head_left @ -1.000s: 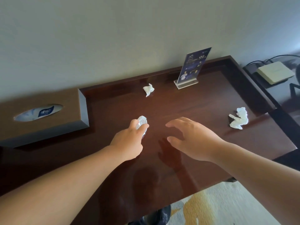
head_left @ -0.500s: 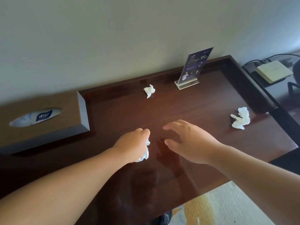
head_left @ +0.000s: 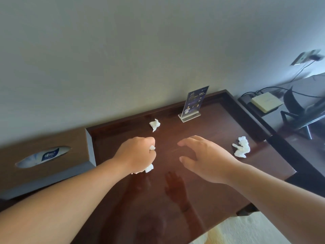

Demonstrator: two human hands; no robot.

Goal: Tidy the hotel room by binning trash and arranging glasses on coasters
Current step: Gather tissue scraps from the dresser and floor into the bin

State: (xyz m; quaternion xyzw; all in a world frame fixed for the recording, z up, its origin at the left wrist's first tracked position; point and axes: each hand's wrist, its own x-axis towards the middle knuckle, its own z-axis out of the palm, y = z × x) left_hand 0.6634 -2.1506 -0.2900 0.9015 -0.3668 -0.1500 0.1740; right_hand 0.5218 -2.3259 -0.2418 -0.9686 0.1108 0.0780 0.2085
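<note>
My left hand (head_left: 139, 154) grips a crumpled white tissue (head_left: 149, 167) in its fist, with bits of paper sticking out above and below the fingers, over the dark wooden desk (head_left: 202, 191). My right hand (head_left: 204, 157) hovers beside it, fingers spread and relaxed, holding nothing. A second crumpled tissue (head_left: 154, 124) lies near the wall, just beyond my left hand. A third, larger tissue (head_left: 241, 146) lies towards the desk's right edge. No glasses, coasters or bin are in view.
A wooden tissue box (head_left: 45, 155) sits at the desk's left end. An acrylic sign stand (head_left: 194, 103) stands at the back by the wall. To the right, a lower black surface carries a small white device box (head_left: 267, 101) and cables. Carpet (head_left: 237, 231) shows below.
My left hand has closed round the tissue it was touching and lifted it off the desk. The view has tilted up, showing more wall. My right hand has barely moved.
</note>
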